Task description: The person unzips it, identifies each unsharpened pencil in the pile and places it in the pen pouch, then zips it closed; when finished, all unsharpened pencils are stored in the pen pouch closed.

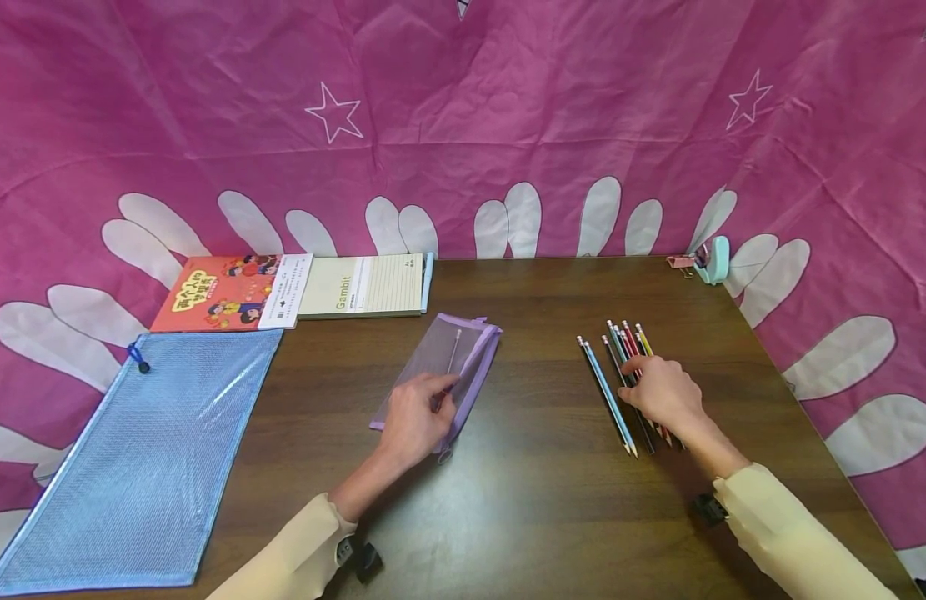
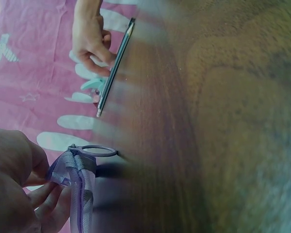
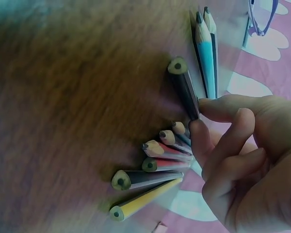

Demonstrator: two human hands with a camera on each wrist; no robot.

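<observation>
A purple mesh zip pouch point(image 1: 425, 358) lies slanted on the table, with a slim pencil-like thing point(image 1: 454, 350) visible through the mesh. My left hand point(image 1: 416, 421) grips the pouch near its closer end; the zipper point(image 2: 77, 194) and its ring pull point(image 2: 99, 151) show beside the fingers. On the right, my right hand point(image 1: 663, 392) pinches a black pencil point(image 3: 184, 90) between thumb and finger, its unsharpened end raised toward the wrist camera. Under and beside that hand several pencils lie spread, among them a yellow one point(image 3: 145, 199) and red ones. Two pencils, one light blue point(image 1: 608, 396), lie apart to the left.
A blue mesh bag point(image 1: 140, 458) covers the table's left side. Behind it lie a red book point(image 1: 215, 292), a Gambit notebook point(image 1: 361, 285) and a light-blue pen point(image 1: 427, 282). A mint-green object point(image 1: 718, 259) and pink clip point(image 1: 681, 262) sit at the far right corner.
</observation>
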